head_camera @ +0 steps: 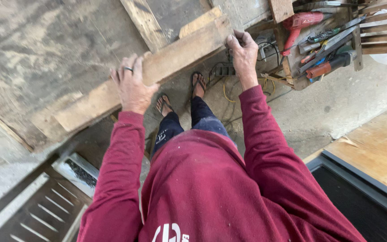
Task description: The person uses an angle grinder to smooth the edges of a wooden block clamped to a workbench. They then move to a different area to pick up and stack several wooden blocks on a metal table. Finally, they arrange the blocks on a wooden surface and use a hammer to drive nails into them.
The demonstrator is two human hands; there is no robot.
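Both hands are gripping 1 long, weathered brown wooden plank (157, 67) lying on the big plywood sheet (41, 49) — left hand (131, 86) clamping its middle, right hand (242, 51) curling over the far end. Keeping the 2 grips level looks wise, clear of the sandalled feet (180, 96) below.

A red power drill (302, 21) lies in a wooden tray (292, 76) with mixed hand tools (332, 42). Yellow and black cables (229, 92) trail over the grey concrete floor (337, 107).
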